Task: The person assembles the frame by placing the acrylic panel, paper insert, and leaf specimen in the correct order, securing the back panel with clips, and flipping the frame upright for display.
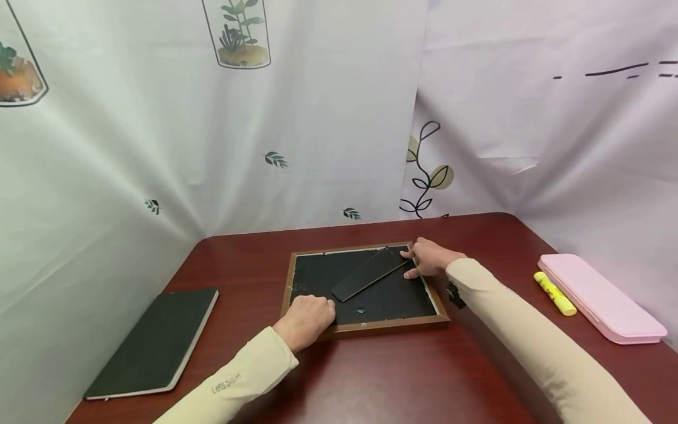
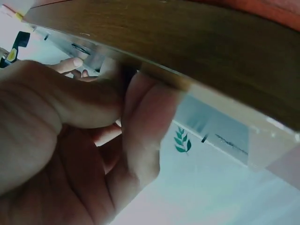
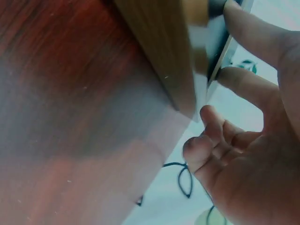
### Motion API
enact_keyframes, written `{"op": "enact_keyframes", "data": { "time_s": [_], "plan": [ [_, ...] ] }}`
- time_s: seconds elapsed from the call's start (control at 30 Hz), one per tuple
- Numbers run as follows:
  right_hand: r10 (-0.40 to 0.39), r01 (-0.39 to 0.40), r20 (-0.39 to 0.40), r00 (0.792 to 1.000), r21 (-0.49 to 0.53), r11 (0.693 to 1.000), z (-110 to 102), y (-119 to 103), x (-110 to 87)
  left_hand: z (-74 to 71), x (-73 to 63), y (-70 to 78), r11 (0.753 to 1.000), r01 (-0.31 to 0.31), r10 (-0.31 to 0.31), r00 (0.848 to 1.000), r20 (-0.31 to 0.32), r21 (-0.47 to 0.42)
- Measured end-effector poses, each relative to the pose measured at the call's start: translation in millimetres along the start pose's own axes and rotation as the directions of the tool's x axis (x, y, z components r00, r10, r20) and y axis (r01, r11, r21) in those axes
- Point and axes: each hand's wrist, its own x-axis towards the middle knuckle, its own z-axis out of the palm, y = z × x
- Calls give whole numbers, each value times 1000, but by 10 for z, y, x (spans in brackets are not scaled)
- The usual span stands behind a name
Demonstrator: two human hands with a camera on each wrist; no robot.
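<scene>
A picture frame [image 1: 392, 325] with a brown wooden border lies face down on the table, its black backing panel [image 1: 318, 274] upward. Slanting across the panel is a black stand leg [image 1: 362, 278]. My left hand [image 1: 306, 321] grips the frame's near left edge, fingers curled, and in the left wrist view the thumb and a finger meet at the border [image 2: 197, 56]. At the far right corner, my right hand [image 1: 430, 258] spreads its fingers, with fingertips on the panel near the wide end of the leg. The right wrist view shows them against the panel's edge, beside the wooden border [image 3: 159, 42].
A black notebook [image 1: 159, 338] lies at the table's left. On the right are a yellow marker-like tube [image 1: 555, 293] and a pink case [image 1: 601, 297]. White patterned cloth [image 1: 339, 118] hangs behind the dark red table [image 1: 397, 377] and along both sides.
</scene>
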Motion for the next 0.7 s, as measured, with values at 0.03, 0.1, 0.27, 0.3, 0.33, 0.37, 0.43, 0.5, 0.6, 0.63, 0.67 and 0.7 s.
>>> {"op": "enact_keyframes", "data": {
  "time_s": [0.03, 0.1, 0.27, 0.3, 0.33, 0.37, 0.43, 0.5, 0.6, 0.63, 0.67, 0.7],
  "plan": [
    [-4, 4, -18, 1000, -21, 1000, -5, -17, -8, -1, 13, -16, 1000, -13, 13, 1000, 13, -18],
    [-9, 7, -52, 999, -30, 1000, 0, -46, -41, -4, 43, -68, 995, -39, 45, 996, 71, -89],
    [-85, 85, -51, 995, 1, 996, 53, -120, -157, 60, 53, -341, 917, -26, 103, 979, 174, -399],
    [-103, 103, -32, 994, 4, 995, 50, -139, -181, 89, 39, -420, 894, -12, 93, 983, 161, -447],
    [-109, 109, -12, 994, 2, 994, 45, -162, -202, 118, 19, -500, 876, 5, 70, 988, 138, -483],
    [-114, 114, 11, 993, -1, 993, 36, -185, -218, 151, -2, -583, 866, 15, 42, 994, 102, -500],
    [-110, 111, 66, 992, -4, 994, 12, -235, -243, 212, -40, -743, 865, 56, -36, 998, 50, -499],
    [-97, 96, 117, 988, 8, 995, -13, -290, -255, 265, -68, -877, 854, 117, -115, 993, 35, -507],
    [-78, 75, 176, 981, 21, 997, -29, -370, -243, 334, -100, -1012, 826, 215, -211, 975, 68, -521],
    [-73, 71, 196, 978, 21, 997, -34, -394, -231, 350, -109, -1042, 812, 245, -232, 968, 91, -530],
    [-68, 65, 217, 974, 20, 998, -39, -418, -220, 365, -117, -1066, 799, 273, -251, 961, 117, -535],
    [-63, 60, 238, 969, 17, 998, -44, -441, -207, 375, -122, -1084, 787, 302, -267, 953, 145, -538]
  ]
}}
